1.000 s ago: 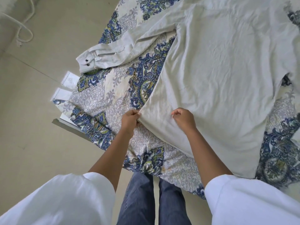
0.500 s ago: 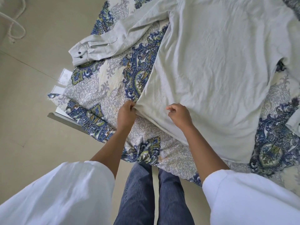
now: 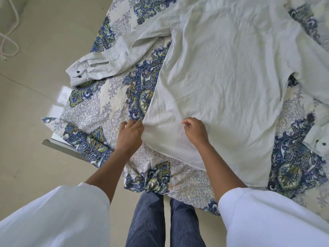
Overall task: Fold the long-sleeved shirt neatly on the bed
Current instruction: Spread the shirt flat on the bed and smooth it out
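Observation:
A pale grey-white long-sleeved shirt [image 3: 226, 82] lies spread flat on the bed, hem toward me. Its left sleeve [image 3: 110, 57] stretches out to the left, the cuff with dark buttons near the bed edge. Part of the other cuff [image 3: 318, 139] shows at the right edge. My left hand [image 3: 130, 135] pinches the shirt's lower left corner at the hem. My right hand [image 3: 195, 131] rests on the fabric just right of it, fingers curled and pinching a bit of cloth.
The bed carries a blue, green and grey paisley bedspread [image 3: 99, 113], its corner hanging by my jeans-clad legs [image 3: 165, 221]. Beige tiled floor [image 3: 26, 139] lies to the left, with a white cord [image 3: 8, 41] at the top left and a metal bed frame edge [image 3: 60, 145].
Both hands have stayed at the shirt's lower left corner, pulling and smoothing it slightly. The view has shifted a little, bringing the right cuff into sight.

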Action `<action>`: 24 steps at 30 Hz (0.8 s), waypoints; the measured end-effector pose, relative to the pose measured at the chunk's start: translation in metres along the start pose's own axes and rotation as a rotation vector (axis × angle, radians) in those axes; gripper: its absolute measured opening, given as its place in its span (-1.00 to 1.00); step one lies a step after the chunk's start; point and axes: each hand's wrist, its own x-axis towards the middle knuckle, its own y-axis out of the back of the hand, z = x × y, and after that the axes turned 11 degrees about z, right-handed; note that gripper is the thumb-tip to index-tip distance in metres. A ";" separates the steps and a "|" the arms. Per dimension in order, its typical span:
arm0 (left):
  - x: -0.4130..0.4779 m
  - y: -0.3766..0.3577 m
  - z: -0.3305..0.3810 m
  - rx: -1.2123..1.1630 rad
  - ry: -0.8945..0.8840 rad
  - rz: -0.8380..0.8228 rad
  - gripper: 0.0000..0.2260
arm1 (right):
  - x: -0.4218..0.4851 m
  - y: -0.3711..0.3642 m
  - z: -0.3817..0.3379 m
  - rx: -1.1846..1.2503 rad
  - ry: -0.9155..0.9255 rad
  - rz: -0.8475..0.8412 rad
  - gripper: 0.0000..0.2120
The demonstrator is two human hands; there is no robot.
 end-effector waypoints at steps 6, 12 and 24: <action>0.073 0.018 0.020 -0.125 0.114 0.057 -0.76 | 0.028 0.011 -0.019 0.043 -0.035 0.146 -0.73; 0.114 0.016 0.013 -0.501 0.653 -0.225 -0.85 | 0.062 0.014 -0.036 0.050 -0.034 0.180 -0.71; 0.236 -0.028 0.043 -0.120 -0.082 -0.083 -0.48 | 0.195 0.002 -0.043 -0.472 0.381 0.235 -0.55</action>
